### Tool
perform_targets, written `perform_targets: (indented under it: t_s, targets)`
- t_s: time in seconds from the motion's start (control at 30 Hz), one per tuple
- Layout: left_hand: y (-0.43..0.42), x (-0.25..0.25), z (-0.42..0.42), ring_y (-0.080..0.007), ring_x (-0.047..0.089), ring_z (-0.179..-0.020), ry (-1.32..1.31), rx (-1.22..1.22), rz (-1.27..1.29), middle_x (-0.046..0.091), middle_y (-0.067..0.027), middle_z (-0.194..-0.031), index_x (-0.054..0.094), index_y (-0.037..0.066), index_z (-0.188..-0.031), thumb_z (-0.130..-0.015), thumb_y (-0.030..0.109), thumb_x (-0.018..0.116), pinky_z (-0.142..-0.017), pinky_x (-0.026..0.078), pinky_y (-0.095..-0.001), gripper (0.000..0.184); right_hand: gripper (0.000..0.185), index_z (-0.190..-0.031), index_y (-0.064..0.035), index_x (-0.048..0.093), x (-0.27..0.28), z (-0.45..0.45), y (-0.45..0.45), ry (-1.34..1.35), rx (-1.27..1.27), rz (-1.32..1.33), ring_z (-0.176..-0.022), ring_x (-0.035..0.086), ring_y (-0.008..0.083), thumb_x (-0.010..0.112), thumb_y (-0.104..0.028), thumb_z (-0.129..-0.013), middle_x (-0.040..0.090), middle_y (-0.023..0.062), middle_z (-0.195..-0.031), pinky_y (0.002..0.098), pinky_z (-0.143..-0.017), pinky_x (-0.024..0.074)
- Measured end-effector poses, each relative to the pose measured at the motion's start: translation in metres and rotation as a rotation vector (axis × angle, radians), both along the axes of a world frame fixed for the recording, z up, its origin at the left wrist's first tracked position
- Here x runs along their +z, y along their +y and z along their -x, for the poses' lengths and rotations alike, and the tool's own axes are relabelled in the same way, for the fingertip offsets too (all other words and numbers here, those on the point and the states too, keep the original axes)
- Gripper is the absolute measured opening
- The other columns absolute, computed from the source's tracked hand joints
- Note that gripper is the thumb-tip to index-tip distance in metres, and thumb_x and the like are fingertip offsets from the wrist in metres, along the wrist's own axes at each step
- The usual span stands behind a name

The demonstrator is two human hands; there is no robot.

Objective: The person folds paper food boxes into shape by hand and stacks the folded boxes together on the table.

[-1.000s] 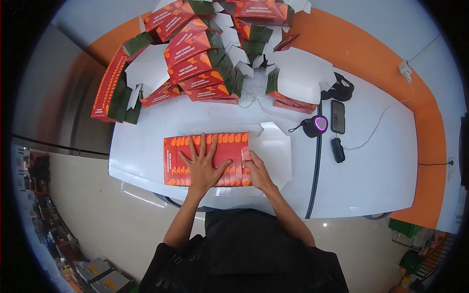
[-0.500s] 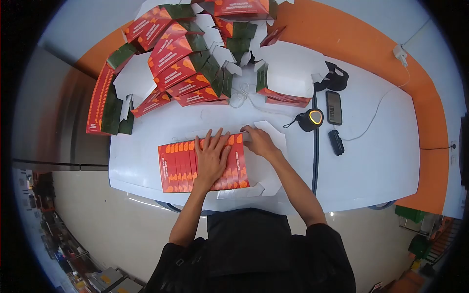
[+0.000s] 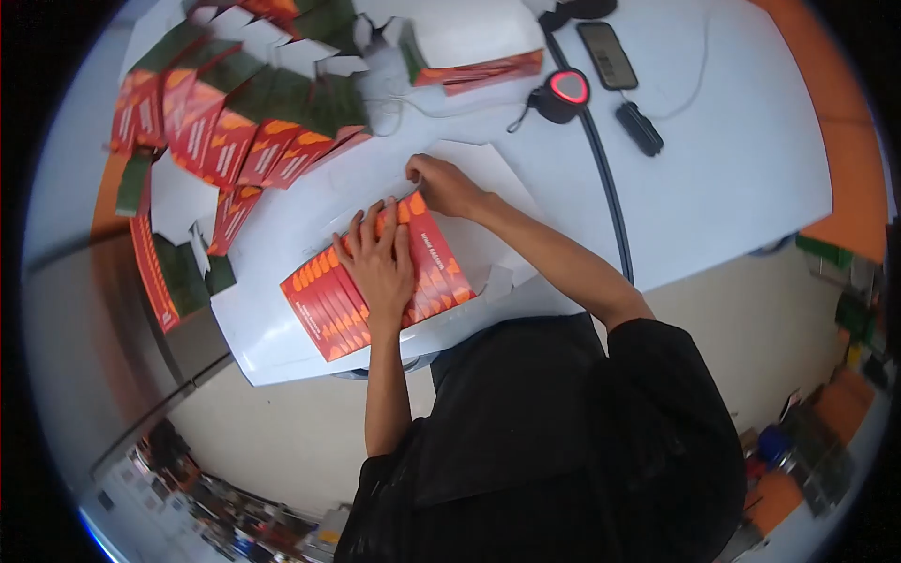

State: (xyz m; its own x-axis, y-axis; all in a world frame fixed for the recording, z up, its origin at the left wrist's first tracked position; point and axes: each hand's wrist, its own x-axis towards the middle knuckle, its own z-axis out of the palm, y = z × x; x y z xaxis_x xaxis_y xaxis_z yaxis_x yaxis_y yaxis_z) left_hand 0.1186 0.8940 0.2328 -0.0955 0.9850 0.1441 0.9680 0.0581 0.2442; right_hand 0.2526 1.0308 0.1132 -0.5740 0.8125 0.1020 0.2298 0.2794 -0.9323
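Observation:
A row of overlapping red-and-orange printed cartons (image 3: pixel 324 310) lies on the white table in front of me. My left hand (image 3: pixel 380 267) rests flat across them, its fingers spread. At their far right corner, my right hand (image 3: pixel 446 186) has its fingers curled and pressed together at the edge of the end carton. Its fingertips partly hide what they pinch, which looks like the carton's flap. White unprinted cardboard (image 3: pixel 497 178) spreads out to the right, partly under my right forearm.
Many red-and-green cartons (image 3: pixel 225 131) are piled at the far left. A white-topped carton stack (image 3: pixel 479 38) is at the back. To the right lie a round black device (image 3: pixel 556 105) with a red-lit ring, a phone (image 3: pixel 608 56) and a small black cabled object (image 3: pixel 640 129). A dark strip (image 3: pixel 605 178) crosses the table (image 3: pixel 732 150).
My view has turned and shifted, so the table appears tilted. The device's ring has gone from yellow to red. Both hands keep about the same places on the cartons.

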Motion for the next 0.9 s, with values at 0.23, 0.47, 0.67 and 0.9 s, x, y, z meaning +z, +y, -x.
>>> perform_targets:
  t_s: [0.23, 0.47, 0.67, 0.9]
  targets:
    - [0.0, -0.003, 0.002, -0.0273, 0.043, -0.145, 0.032, 0.017, 0.068, 0.056, -0.0051, -0.149, 0.053, 0.021, -0.157, -0.11, 0.036, 0.043, -0.125, 0.012, -0.0611, 0.05, 0.068, -0.142, -0.0063, 0.057, 0.08, -0.125, -0.056, -0.42, 0.377, 0.019, -0.132, 0.053, 0.0379, 0.071, 0.005, -0.077, 0.059, 0.0178, -0.134, 0.0468, -0.108, 0.0489]
    - [0.002, -0.002, 0.0, -0.0273, 0.045, -0.143, 0.007, 0.007, 0.012, 0.057, -0.0042, -0.148, 0.056, 0.023, -0.154, -0.109, 0.037, 0.049, -0.125, 0.013, -0.0608, 0.048, 0.013, -0.094, -0.0054, 0.071, 0.03, -0.105, -0.133, -0.363, 0.301, -0.248, -0.109, 0.063, 0.0292, 0.069, -0.008, -0.082, 0.065, 0.0083, -0.102, 0.043, -0.09, 0.0555]
    - [-0.002, -0.008, -0.001, -0.0271, 0.045, -0.144, 0.046, -0.006, 0.017, 0.056, -0.0069, -0.149, 0.053, 0.023, -0.156, -0.111, 0.039, 0.044, -0.124, 0.015, -0.0612, 0.049, 0.01, -0.082, -0.0047, 0.068, 0.019, -0.109, -0.135, -0.313, 0.201, -0.425, -0.099, 0.065, 0.029, 0.066, -0.014, -0.082, 0.063, 0.0082, -0.09, 0.0434, -0.085, 0.0567]
    - [-0.001, -0.011, -0.002, -0.0277, 0.044, -0.144, 0.044, 0.035, 0.023, 0.056, -0.0073, -0.148, 0.053, 0.024, -0.157, -0.111, 0.04, 0.045, -0.125, 0.014, -0.0623, 0.05, 0.021, -0.103, -0.0022, 0.072, 0.007, -0.1, -0.174, -0.15, 0.154, -0.186, -0.11, 0.063, 0.0322, 0.067, -0.018, -0.09, 0.068, 0.0112, -0.107, 0.045, -0.097, 0.0533]
